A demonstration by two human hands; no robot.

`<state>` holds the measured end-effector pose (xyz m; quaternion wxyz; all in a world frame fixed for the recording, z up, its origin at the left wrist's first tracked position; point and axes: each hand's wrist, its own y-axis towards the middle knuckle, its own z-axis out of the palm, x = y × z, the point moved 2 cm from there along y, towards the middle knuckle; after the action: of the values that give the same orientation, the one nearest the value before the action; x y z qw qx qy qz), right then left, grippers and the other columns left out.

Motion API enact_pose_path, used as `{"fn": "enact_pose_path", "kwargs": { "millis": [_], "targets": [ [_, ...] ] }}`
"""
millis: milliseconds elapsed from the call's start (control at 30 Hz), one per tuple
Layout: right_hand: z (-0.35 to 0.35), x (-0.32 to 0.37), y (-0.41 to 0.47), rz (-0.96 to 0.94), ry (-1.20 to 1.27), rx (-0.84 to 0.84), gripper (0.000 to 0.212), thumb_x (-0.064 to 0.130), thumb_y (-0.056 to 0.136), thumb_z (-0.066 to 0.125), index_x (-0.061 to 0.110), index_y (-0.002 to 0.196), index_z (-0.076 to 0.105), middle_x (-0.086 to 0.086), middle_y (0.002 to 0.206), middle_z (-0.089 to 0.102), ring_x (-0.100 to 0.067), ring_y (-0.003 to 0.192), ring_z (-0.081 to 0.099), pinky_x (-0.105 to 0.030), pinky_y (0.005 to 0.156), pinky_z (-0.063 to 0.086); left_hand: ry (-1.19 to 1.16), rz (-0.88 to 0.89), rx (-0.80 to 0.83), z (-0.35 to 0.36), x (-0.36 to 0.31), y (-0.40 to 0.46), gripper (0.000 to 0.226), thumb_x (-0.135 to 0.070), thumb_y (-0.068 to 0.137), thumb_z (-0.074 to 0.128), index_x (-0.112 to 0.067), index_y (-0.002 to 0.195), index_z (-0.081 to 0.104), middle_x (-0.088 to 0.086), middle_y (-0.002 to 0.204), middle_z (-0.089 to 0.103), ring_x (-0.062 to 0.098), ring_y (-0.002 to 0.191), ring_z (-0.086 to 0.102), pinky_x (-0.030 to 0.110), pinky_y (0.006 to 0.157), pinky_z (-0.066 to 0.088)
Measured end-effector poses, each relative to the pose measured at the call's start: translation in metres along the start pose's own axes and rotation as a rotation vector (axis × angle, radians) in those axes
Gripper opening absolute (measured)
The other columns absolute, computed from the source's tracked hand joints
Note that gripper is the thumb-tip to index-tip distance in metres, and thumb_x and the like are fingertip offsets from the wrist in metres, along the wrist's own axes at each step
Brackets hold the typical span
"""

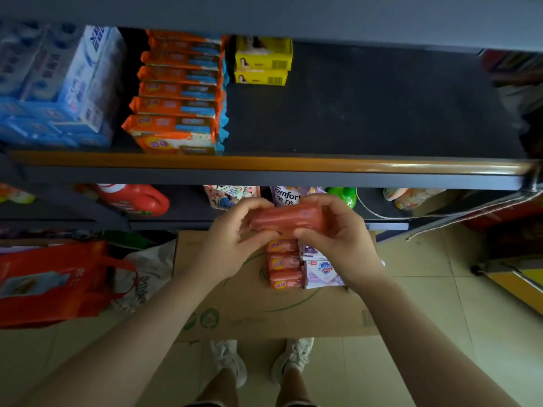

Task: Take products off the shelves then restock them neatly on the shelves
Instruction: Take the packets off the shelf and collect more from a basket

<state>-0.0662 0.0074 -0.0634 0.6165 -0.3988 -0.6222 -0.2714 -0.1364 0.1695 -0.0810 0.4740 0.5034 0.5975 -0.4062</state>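
Red soap pack (289, 217) gripped by left hand (235, 239), right hand (338, 230); "Comfort" pouch (286, 196) behind.

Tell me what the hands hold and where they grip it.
A red packet: left hand grips its left end, right hand its right end.

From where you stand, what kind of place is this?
Most likely a small grocery or convenience shop: a shelf stocked with rows of orange packs and yellow boxes, with a red detergent bottle on the shelf below.
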Motion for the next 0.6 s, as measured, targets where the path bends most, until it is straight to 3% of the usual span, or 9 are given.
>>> {"fn": "enact_pose_path", "kwargs": {
  "millis": [67,167,300,400,533,600],
  "targets": [
    [-0.003,0.0,-0.004,0.02,0.05,-0.021,0.035,0.024,0.065,0.078,0.032,0.095,0.062,0.014,0.089,0.069,-0.008,0.086,0.064,-0.026,0.081,0.052,-0.294,-0.195,0.043,0.01,0.007,-0.002,0.037,-0.016,0.072,0.069,-0.028,0.104,0.054,-0.024,0.095,0.067,-0.004,0.092,0.061,0.012,0.078,0.047],
    [-0.007,0.003,-0.01,0.026,0.107,0.025,0.033,0.039,0.068,0.07,0.027,0.098,0.065,0.001,0.093,0.069,-0.018,0.09,0.065,-0.032,0.081,0.053,-0.548,-0.405,0.117,0.023,0.018,-0.008,0.041,-0.014,0.07,0.076,-0.022,0.106,0.057,-0.01,0.093,0.071,0.013,0.092,0.064,0.023,0.078,0.053],
    [-0.015,0.007,-0.013,0.056,0.112,0.106,0.031,0.025,0.075,0.066,0.029,0.105,0.06,0.011,0.094,0.068,-0.007,0.088,0.063,-0.021,0.075,0.051,-0.74,-0.474,0.205,0.038,0.021,-0.011,0.075,-0.041,0.048,0.089,-0.015,0.111,0.059,0.0,0.1,0.071,0.018,0.095,0.066,0.032,0.084,0.054],
    [-0.018,0.009,-0.016,0.043,0.145,0.195,0.046,0.017,0.078,0.061,0.026,0.122,0.051,0.012,0.105,0.064,-0.008,0.099,0.061,-0.025,0.081,0.052,-0.82,-0.477,0.252,0.045,0.02,-0.012,0.06,-0.041,0.049,0.089,-0.02,0.102,0.071,0.004,0.098,0.071,0.018,0.09,0.068,0.028,0.076,0.054],
    [-0.023,0.006,-0.014,0.178,0.294,0.12,0.036,0.02,0.079,0.063,0.021,0.115,0.055,0.006,0.088,0.062,-0.007,0.072,0.062,-0.019,0.063,0.049,-0.905,-0.579,0.239,0.046,0.011,-0.013,0.058,-0.051,0.055,0.081,-0.012,0.096,0.068,0.008,0.074,0.07,0.015,0.06,0.066,0.021,0.05,0.052],
    [-0.022,0.002,-0.013,0.315,0.326,0.045,0.033,0.026,0.079,0.068,0.013,0.107,0.058,-0.001,0.079,0.061,-0.008,0.06,0.061,-0.019,0.055,0.049,-0.84,-0.641,0.247,0.047,0.009,-0.012,0.047,-0.054,0.075,0.057,-0.01,0.09,0.063,0.008,0.06,0.064,0.014,0.05,0.059,0.02,0.044,0.047]
  ]
}}
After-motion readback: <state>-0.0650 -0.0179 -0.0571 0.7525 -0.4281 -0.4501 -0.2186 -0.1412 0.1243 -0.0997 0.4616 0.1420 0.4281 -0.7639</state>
